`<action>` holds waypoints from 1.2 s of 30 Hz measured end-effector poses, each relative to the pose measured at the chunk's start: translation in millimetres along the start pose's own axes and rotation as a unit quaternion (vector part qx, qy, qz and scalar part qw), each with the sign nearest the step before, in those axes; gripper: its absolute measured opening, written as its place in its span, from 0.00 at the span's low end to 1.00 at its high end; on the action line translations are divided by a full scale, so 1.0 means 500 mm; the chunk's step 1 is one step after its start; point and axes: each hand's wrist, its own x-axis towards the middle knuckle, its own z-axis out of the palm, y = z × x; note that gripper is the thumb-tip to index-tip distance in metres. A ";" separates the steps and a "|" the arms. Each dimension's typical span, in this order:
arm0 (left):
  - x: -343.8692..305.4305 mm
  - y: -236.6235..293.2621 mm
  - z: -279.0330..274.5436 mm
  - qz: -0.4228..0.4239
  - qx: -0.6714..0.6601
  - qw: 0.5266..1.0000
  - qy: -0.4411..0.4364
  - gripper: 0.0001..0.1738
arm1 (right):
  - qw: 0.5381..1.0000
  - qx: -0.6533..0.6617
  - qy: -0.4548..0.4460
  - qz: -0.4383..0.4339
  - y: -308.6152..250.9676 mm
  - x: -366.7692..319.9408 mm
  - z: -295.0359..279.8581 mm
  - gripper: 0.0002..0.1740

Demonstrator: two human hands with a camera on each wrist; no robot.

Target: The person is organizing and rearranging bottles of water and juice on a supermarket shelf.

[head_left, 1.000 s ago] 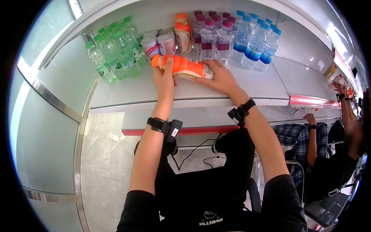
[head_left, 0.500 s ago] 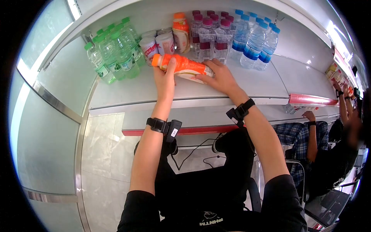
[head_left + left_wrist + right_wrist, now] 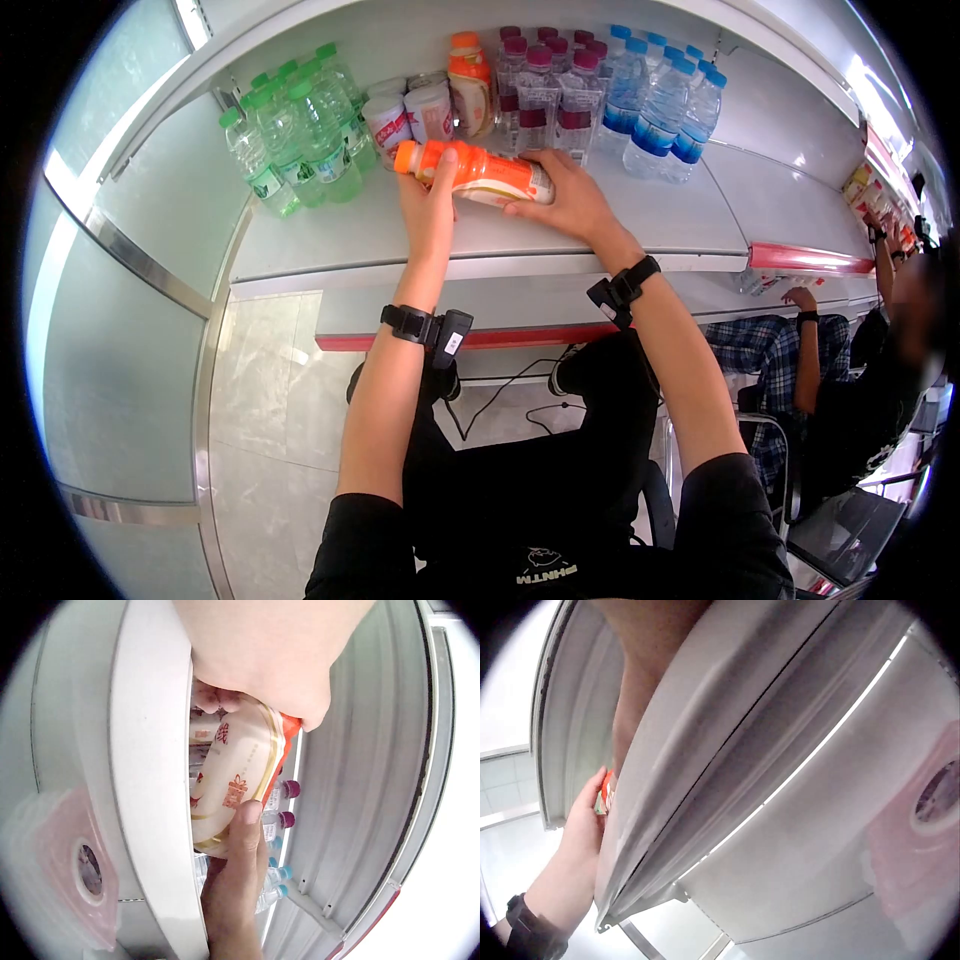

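An orange-capped drink bottle [image 3: 490,178], with an orange and white label, lies on its side between both hands over the front of the shelf. My left hand [image 3: 428,208] grips its cap end, thumb across the top near the neck. At the base end, my right hand [image 3: 575,200] holds it between thumb and fingers. The left wrist view shows the bottle's white side [image 3: 236,765] with gold trim, and the right thumb [image 3: 246,825] pressed along it. Only a sliver of the bottle [image 3: 607,793] shows in the right wrist view; the shelf edge hides the rest.
Behind the hands stand green-capped bottles [image 3: 320,150], white and red cans [image 3: 430,112], another orange-capped bottle [image 3: 470,85], purple-capped bottles [image 3: 537,105] and blue-capped bottles [image 3: 660,110]. The shelf's front edge [image 3: 560,264] runs below the wrists. Another person [image 3: 870,400] sits at the right.
Held in the same place, the bottle has rolled slightly, showing more of its pale label than a second ago. Both hands have barely shifted. The person at the right has moved a little.
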 end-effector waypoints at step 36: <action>-0.016 0.013 0.046 0.250 0.333 0.903 -0.102 0.44 | 0.991 0.044 0.097 -0.077 0.040 -0.001 0.024 0.34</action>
